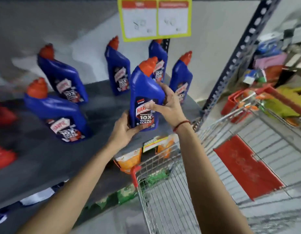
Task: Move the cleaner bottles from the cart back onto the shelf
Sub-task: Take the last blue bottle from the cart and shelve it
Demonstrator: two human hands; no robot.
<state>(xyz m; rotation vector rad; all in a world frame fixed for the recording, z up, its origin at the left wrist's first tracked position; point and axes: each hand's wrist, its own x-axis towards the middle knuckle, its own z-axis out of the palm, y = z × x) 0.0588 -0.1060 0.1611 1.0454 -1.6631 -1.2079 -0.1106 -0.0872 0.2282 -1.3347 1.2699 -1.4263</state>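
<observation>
Both hands grip one blue cleaner bottle (pixel 144 97) with an orange-red cap, held upright over the front part of the dark shelf (pixel 45 157). The left hand (pixel 125 128) cups its bottom corner, thumb on the front near the label, and the right hand (pixel 168 102) wraps the right side, fingers curled behind and thumb across the label; a red thread circles the right wrist. Whether the bottle's base touches the shelf cannot be told, since the left hand hides it. Five more bottles of the same kind stand on the shelf: one at front left (pixel 58 114), one behind it (pixel 62 76), one at the back middle (pixel 117 68), one at the back partly hidden behind the held bottle (pixel 159 54), and one at the right (pixel 181 78) just behind the right hand. At the far left edge sit blurred red things (pixel 3 134), too smeared to name or count. A yellow-edged sign (pixel 155 18) with two white price panels hangs above the bottles. Below and right of the arms is a wire cart (pixel 171 191) with one red flap (pixel 246 166) on its side; the part of its basket in view holds no bottles. Orange packs (pixel 129 159) sit on the lower shelf beneath.
</observation>
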